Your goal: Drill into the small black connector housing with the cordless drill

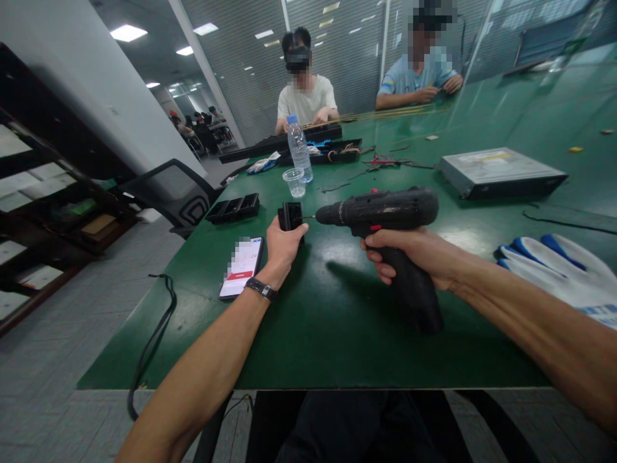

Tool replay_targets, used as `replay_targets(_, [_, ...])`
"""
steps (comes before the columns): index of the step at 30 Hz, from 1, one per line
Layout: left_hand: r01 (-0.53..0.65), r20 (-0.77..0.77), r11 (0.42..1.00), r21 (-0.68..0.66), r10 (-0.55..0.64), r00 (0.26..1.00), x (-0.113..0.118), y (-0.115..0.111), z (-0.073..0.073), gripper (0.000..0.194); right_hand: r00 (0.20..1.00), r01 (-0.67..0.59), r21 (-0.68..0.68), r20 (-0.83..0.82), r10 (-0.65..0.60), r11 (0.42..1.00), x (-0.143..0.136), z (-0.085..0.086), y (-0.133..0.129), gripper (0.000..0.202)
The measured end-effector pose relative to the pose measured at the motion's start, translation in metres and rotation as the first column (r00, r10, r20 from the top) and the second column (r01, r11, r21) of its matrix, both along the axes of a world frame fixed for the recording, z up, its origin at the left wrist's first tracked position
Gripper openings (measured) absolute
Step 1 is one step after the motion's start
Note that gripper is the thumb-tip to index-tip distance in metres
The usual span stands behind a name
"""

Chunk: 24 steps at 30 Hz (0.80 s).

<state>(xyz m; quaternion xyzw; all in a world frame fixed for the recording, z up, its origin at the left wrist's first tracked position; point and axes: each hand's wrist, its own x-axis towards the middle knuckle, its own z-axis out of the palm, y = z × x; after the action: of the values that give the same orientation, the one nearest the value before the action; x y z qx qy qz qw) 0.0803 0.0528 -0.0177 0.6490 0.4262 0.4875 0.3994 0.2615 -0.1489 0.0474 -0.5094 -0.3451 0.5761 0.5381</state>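
My right hand (402,254) is closed around the handle of a black cordless drill (385,209), held level above the table with its nose to the left. A thin bit (308,217) sticks out of the chuck and reaches the side of a small black plastic part (290,215); whether it touches cannot be made out. My left hand (284,244), with a dark watch on the wrist, grips that part and keeps it upright. Beside this hand lies a phone (243,267) with a lit screen. Farther left rests a black tray-like plastic piece (234,208).
A clear cup (294,183) and a water bottle (299,149) stand just beyond the black part. White-and-blue gloves (562,276) lie at right, before a flat metal box (501,170). A black strap (154,341) hangs over the left edge. Two people sit across the green table (328,347).
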Motion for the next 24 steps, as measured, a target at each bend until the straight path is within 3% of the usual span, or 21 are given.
replay_targets(24, [-0.004, -0.007, 1.0, 0.027, 0.004, 1.0, 0.0, 0.0007, -0.0002, 0.037, 1.0, 0.016, -0.008, 0.016, -0.016, 1.0, -0.002, 0.0043, -0.0011, 0.028])
